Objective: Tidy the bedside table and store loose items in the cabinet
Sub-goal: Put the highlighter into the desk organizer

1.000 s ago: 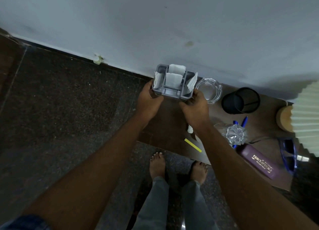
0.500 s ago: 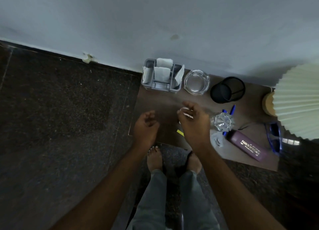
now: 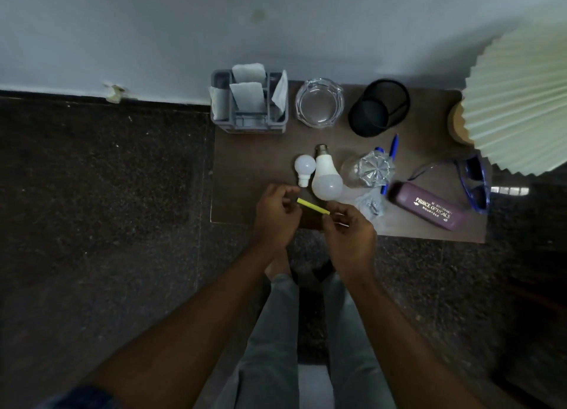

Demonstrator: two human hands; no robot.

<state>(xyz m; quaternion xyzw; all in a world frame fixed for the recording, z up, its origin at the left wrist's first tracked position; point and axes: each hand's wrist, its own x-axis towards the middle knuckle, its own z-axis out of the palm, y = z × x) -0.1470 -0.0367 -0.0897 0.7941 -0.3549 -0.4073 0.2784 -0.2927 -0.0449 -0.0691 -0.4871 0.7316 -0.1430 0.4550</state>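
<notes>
The brown bedside table [image 3: 242,175] stands against the wall. A thin yellow strip [image 3: 313,206] lies at its front edge. My left hand [image 3: 277,217] has curled fingers by the strip's left end, and my right hand [image 3: 349,235] meets its right end with thumb and fingers. Whether either hand grips it is unclear. Just behind lie a small white bulb [image 3: 305,167] and a larger white bulb [image 3: 327,180]. A grey organiser [image 3: 248,122] with white napkins stands at the back left corner.
Along the back stand a glass ashtray [image 3: 319,103] and a black mesh cup [image 3: 379,108]. A shiny crumpled wrapper [image 3: 372,168], blue pens [image 3: 393,146], a purple glasses case [image 3: 429,207] and blue glasses [image 3: 474,181] lie to the right. A pleated lampshade [image 3: 521,96] overhangs the right end.
Both hands let go of the grey organiser at the back left corner and drew back to the table's front edge, closing in on the yellow strip. The view shifted right.
</notes>
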